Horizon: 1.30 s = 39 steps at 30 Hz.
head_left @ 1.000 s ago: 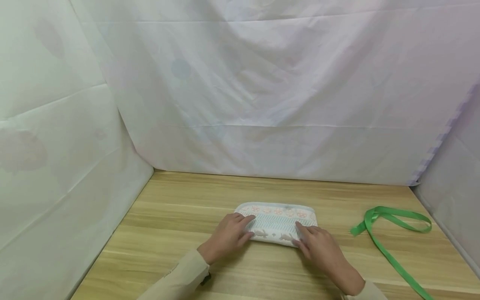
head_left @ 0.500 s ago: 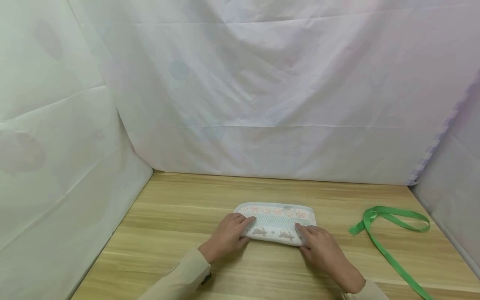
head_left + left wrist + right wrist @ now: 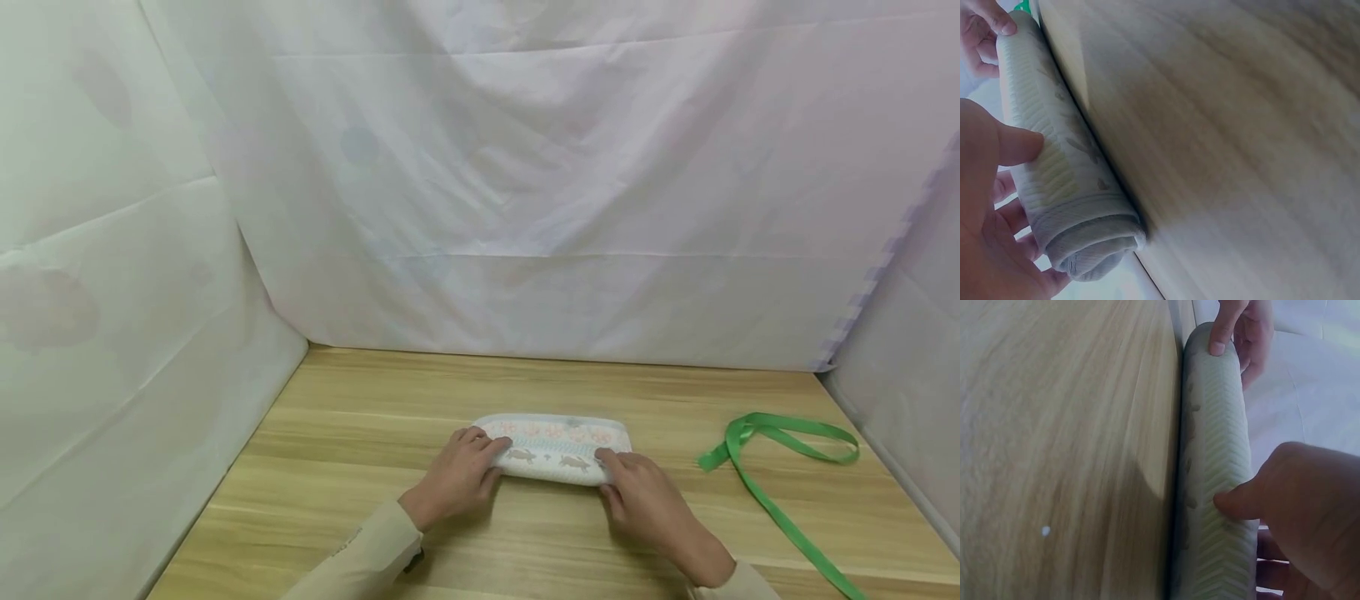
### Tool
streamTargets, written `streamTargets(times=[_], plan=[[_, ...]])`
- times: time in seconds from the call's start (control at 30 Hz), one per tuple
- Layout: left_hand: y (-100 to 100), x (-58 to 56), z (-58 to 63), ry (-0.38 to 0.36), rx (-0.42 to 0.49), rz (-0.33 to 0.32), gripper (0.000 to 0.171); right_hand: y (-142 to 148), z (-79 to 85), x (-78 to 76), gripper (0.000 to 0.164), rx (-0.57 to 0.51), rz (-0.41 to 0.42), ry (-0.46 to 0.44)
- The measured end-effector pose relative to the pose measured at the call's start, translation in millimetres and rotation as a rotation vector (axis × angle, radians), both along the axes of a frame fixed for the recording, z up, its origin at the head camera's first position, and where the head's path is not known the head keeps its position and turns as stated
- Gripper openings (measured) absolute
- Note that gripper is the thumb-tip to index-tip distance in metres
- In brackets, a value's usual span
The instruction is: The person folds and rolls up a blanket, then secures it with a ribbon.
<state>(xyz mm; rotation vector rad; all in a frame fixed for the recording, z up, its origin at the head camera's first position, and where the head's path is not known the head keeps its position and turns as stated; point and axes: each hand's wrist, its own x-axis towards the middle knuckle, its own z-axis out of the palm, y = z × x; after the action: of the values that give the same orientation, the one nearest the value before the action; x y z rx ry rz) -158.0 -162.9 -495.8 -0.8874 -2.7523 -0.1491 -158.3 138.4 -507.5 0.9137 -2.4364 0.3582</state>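
A padded white cloth [image 3: 551,468], printed with grey rabbits, orange motifs and a teal zigzag band, lies rolled up along its near side on the table. My left hand [image 3: 457,472] grips its left end, thumb on the near side and fingers over the top. At the other end, my right hand [image 3: 647,497] holds it the same way. In the left wrist view, the spiral layers and grey binding of the rolled cloth [image 3: 1094,240] show at the end. The right wrist view has my right thumb pressed on the zigzag band of the roll [image 3: 1219,456]. The cloth's inner layers are mostly hidden.
A green ribbon [image 3: 780,515] lies looped on the right side of the wooden table [image 3: 360,417], trailing toward the front edge. White fabric sheets hang as walls behind [image 3: 525,300], at the left [image 3: 150,333] and at the right.
Both hands have turned the cloth further over itself, away from me. The flat part beyond the roll has become narrower, and my thumbs have moved to the near side. The ribbon stays put.
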Motion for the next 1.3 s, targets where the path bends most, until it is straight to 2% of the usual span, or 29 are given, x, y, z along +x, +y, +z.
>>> streamTargets(times=[0.17, 0.33, 0.53, 0.73, 0.83, 1.07, 1.2, 1.3], plan=[[-1, -1.6, 1.2, -0.036, -0.003, -0.002, 0.040, 1, 0.6, -1.3, 0.049, 0.001, 0.020, -0.003], [-2, -3.1, 6.5, -0.137, 0.024, 0.003, 0.041, 5, 0.3, -4.3, 0.044, -0.001, 0.053, -0.066], [-6, -12.2, 8.6, -0.237, 0.090, -0.014, 0.042, 10, 2.3, -17.7, 0.035, -0.077, 0.160, -0.221], [-10, -25.3, 5.6, -0.316, 0.169, -0.012, 0.045, 13, 7.2, -31.4, 0.029, -0.101, 0.194, -0.426], [-10, -30.2, 5.8, -0.358, 0.190, 0.012, 0.047, 15, 7.3, -37.1, 0.029, -0.105, 0.186, -0.492], [-11, -40.9, 5.4, -0.557, 0.302, 0.105, 0.050, 18, 1.4, -49.2, 0.035, -0.154, 0.119, -0.627], [-12, -46.0, 4.6, -0.590, 0.352, 0.133, 0.052, 18, 0.2, -55.4, 0.041, -0.218, 0.071, -0.687], [-11, -48.3, 6.2, -0.596, 0.383, 0.159, 0.053, 17, 1.1, -59.3, 0.043, -0.254, 0.026, -0.691]])
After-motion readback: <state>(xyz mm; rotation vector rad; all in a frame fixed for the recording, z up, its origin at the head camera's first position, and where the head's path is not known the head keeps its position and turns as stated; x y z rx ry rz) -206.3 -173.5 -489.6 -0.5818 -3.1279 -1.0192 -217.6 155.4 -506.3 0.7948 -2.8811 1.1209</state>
